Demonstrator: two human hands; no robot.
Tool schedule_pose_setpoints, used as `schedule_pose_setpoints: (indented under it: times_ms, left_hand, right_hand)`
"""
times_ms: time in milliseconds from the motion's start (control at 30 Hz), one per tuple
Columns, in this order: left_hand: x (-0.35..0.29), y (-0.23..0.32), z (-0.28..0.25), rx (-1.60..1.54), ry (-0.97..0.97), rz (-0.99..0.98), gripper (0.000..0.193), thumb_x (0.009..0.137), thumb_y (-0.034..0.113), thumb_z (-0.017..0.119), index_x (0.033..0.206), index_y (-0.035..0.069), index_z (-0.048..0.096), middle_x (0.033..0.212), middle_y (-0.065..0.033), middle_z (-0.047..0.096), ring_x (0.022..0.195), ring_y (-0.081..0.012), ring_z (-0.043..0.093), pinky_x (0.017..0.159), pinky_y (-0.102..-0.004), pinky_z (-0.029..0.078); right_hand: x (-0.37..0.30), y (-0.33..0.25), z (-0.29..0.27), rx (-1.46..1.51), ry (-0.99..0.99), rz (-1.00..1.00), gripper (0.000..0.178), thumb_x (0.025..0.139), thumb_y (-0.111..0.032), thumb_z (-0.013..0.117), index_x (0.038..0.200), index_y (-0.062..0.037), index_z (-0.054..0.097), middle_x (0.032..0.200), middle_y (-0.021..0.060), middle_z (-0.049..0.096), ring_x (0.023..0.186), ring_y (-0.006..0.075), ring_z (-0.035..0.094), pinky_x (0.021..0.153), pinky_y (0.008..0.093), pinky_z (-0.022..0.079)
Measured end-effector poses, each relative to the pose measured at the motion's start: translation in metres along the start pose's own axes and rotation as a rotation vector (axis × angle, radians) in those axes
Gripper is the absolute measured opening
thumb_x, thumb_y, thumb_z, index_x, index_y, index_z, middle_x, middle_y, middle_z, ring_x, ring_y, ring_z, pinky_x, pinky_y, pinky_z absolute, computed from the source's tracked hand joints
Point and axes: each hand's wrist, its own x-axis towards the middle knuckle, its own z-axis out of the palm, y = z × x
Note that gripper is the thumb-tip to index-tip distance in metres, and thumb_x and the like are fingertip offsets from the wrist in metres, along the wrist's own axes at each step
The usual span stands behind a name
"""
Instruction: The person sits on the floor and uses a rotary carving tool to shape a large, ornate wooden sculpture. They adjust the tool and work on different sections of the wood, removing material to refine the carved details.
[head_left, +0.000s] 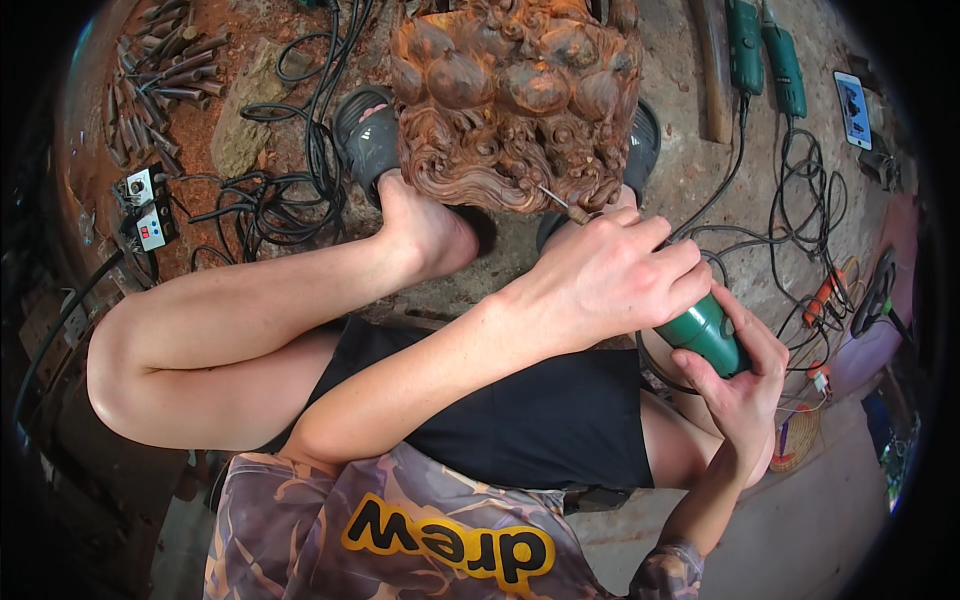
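Observation:
A brown wood carving (515,110) with swirling relief and rounded bulges stands between my feet. My left hand (625,265) is closed round the front of a green electric carving tool (705,335), close to the carving's lower right corner. From the tool's front, a thin metal bit (553,196) reaches the carved surface; whether it spins cannot be told. My right hand (745,365) grips the rear of the green body, thumb on the near side and fingers round the far side. The left fingers hide the tool's nose.
Two more green power tools (745,50) lie at the upper right with black cables, near a phone (853,108). Left are tangled cables (270,205), a control box (148,210), a stone block (248,110) and a pile of slim rods (165,75). An orange-handled tool (825,297) lies right.

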Motion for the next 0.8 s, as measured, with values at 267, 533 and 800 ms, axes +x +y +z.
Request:
schedule_pose_setpoints:
  times_ms: [267,533,800]
  left_hand:
    - [0.000,0.005,-0.010,-0.089,0.093,0.082,0.033,0.077,0.019,0.072,0.109,0.010,0.071,0.093,0.0006,0.063,0.081,-0.0161,0.062,0.068,-0.0290,0.053]
    - [-0.007,0.031,-0.028,-0.368,0.380,0.077,0.025,0.076,0.018,0.073,0.101,0.011,0.074,0.101,-0.0042,0.067,0.087,-0.0215,0.067,0.072,-0.0336,0.057]
    - [-0.023,0.007,-0.024,-0.372,0.395,0.074,0.038,0.075,0.018,0.078,0.113,0.013,0.075,0.095,-0.0034,0.068,0.083,-0.0212,0.068,0.070,-0.0346,0.055]
  right_hand:
    - [-0.020,-0.018,-0.038,0.003,-0.239,0.002,0.094,0.069,-0.042,0.094,0.140,0.0094,0.059,0.125,0.0274,0.070,0.115,0.0370,0.071,0.099,0.0407,0.054]
    - [-0.078,-0.036,0.009,0.462,0.133,-0.098,0.070,0.081,-0.033,0.083,0.134,0.0072,0.062,0.124,0.0305,0.071,0.118,0.0432,0.070,0.098,0.0433,0.057]
    - [-0.079,-0.045,0.071,0.530,0.354,0.152,0.068,0.083,-0.033,0.079,0.137,0.0044,0.059,0.124,0.0290,0.070,0.116,0.0409,0.070,0.099,0.0416,0.056]
